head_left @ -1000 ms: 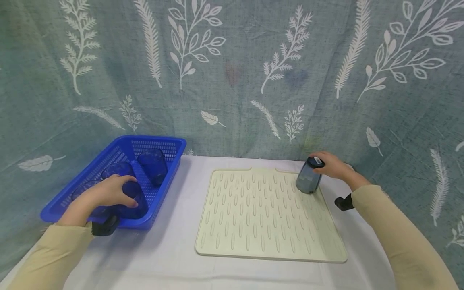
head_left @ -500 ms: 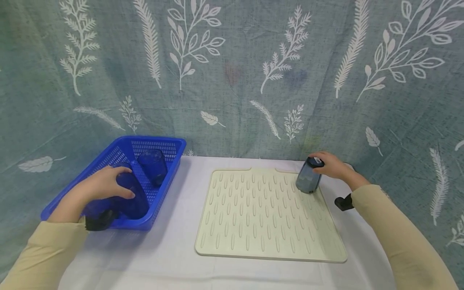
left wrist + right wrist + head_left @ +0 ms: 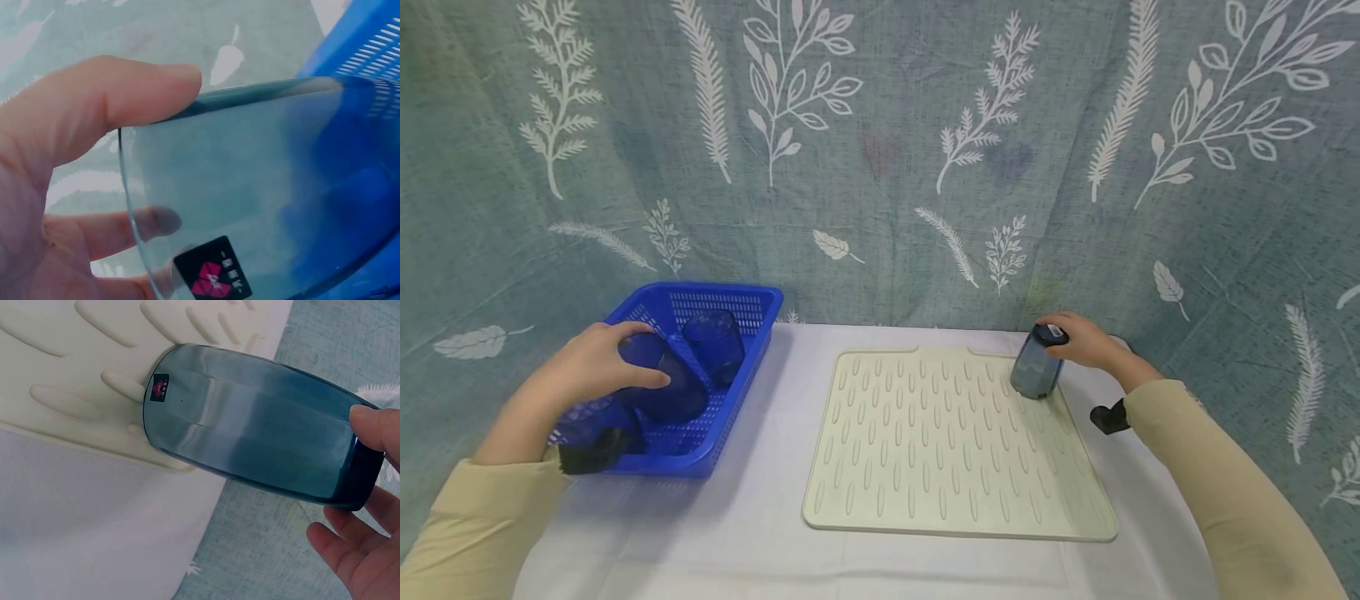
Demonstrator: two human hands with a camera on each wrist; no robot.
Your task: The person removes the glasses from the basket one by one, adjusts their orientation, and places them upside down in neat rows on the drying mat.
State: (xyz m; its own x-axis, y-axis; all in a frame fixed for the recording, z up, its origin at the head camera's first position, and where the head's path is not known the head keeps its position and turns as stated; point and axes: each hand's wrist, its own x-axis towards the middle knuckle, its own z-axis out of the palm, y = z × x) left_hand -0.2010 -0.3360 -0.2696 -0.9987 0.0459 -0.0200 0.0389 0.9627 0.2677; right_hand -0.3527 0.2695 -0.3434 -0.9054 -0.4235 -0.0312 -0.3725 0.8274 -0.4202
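Observation:
My left hand [image 3: 591, 362] grips a blue-tinted drinking glass [image 3: 673, 392] inside the blue plastic basket [image 3: 767, 350]. In the left wrist view, the thumb presses the near end of that glass [image 3: 237, 169], fingers on the other side, beside a small black-and-pink sticker [image 3: 212, 272]. At the far right corner of the cream mat [image 3: 955, 450], my right hand [image 3: 1078, 342] holds a second tinted glass [image 3: 1035, 371] by its thick dark base. This one stands upside down, rim on the mat, as the right wrist view shows its stickered end [image 3: 181, 400] there.
Another glass [image 3: 715, 333] leans in the back right of the basket, and one more [image 3: 613, 421] lies at its front left, partly behind the left hand. A white cloth [image 3: 760, 517] covers the table. Behind it hangs a leaf-patterned curtain [image 3: 880, 250].
My left hand has moved left and away from me within the basket; the glass under it has tilted and now shows in its grip. My right hand and its glass stay in place.

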